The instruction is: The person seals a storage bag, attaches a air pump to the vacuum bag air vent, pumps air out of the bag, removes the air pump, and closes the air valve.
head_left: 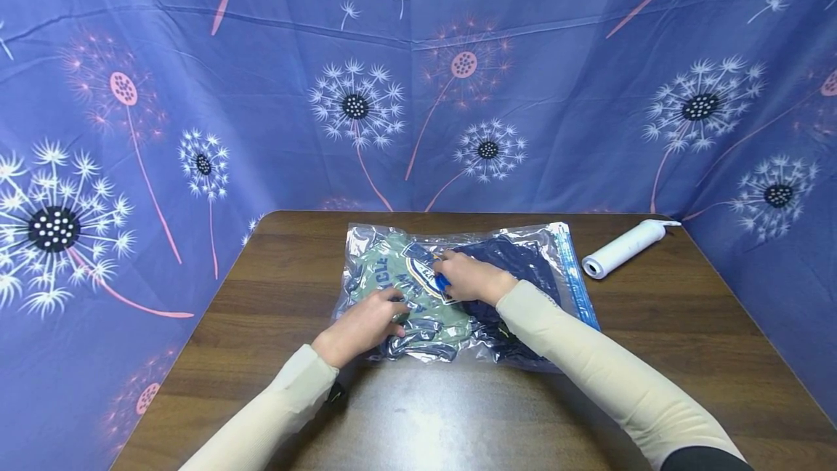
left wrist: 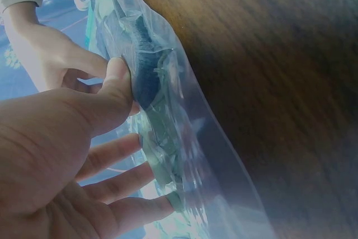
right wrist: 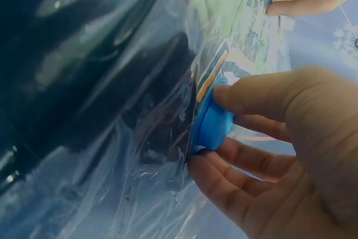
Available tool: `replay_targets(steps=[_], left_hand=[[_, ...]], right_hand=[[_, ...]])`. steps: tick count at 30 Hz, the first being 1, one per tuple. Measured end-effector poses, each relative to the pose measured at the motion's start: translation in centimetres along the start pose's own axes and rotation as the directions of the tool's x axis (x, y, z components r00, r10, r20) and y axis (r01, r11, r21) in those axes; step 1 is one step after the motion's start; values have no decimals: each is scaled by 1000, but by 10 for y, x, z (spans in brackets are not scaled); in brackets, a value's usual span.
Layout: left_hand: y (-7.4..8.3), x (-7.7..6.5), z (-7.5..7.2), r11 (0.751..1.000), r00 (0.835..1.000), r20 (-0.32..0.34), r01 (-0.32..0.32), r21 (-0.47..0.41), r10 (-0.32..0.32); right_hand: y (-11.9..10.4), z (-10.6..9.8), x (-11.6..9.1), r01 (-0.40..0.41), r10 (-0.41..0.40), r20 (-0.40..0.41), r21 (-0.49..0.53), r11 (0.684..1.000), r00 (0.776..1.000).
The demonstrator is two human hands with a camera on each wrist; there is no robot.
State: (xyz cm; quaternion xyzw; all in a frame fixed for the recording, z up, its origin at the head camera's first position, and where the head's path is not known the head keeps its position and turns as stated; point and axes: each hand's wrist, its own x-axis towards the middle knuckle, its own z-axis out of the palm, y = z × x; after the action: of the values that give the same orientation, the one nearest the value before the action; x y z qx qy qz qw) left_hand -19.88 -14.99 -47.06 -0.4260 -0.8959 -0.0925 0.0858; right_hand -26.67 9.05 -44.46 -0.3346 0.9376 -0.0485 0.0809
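Observation:
A clear plastic vacuum storage bag (head_left: 356,238) lies on the table with a green printed garment (head_left: 431,322) and a dark navy garment (head_left: 526,260) inside. Near its middle, my right hand (head_left: 469,278) pinches a round blue valve cap (right wrist: 215,121) between thumb and fingers; the cap sits against the plastic. My left hand (head_left: 368,320) rests on the bag's near left part, over the green garment. In the left wrist view its fingers (left wrist: 120,182) are spread and fairly straight, their tips touching the wrinkled plastic.
A white cylindrical hand pump (head_left: 624,247) lies to the right of the bag. The bag's blue zip edge (head_left: 575,278) faces it. Beneath is a brown wooden table (head_left: 261,311), and a blue dandelion-patterned cloth (head_left: 288,93) hangs behind and at the sides.

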Motion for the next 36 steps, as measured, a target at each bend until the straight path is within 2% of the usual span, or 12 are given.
replay_targets(steps=[6,12,19,26,36], left_hand=[[1,1,-1,1000,1000,-4,-3,-12,3],[1,1,-2,1000,1000,3,0,-18,0],[1,1,-3,1000,1000,5,2,-19,-2],[0,2,-1,1000,1000,3,4,-27,-4],[1,2,-1,1000,1000,15,6,-14,-6]], right_hand=[[1,-1,-1,-16,16,-16,-23,1000,1000],[-1,-3,1,-70,71,12,-46,996,997],[-3,-2,3,-36,36,30,-2,999,999],[-3,-3,3,-37,35,54,33,999,998],[2,1,4,-13,12,24,21,1000,1000]])
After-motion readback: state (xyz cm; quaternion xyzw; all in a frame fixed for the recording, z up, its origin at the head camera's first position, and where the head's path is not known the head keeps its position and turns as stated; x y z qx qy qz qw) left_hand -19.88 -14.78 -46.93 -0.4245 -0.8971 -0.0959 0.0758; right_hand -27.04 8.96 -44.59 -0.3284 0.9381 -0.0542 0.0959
